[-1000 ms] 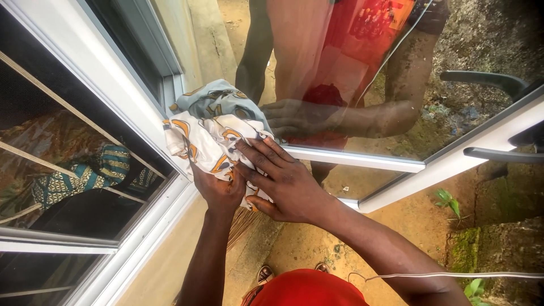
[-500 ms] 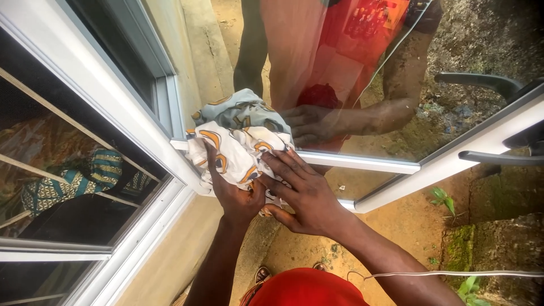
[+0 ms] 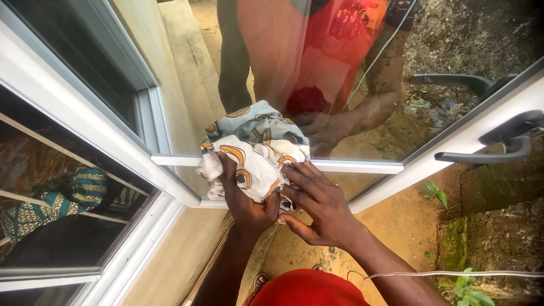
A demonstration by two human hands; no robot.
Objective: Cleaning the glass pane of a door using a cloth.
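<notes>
The left hand [image 3: 246,198] clenches its fingers around a bunched white cloth [image 3: 255,161] patterned with orange and black loops, pressing it against the glass door [image 3: 453,73] at the lower edge of the pane, right on the white crossbar [image 3: 362,166] of the frame. The right hand [image 3: 323,207] lies just beside it with fingers spread flat and released, their tips touching the cloth's right side. A black door handle [image 3: 498,144] sits well apart at the door's right edge, and the glass mirrors the cloth and the person.
</notes>
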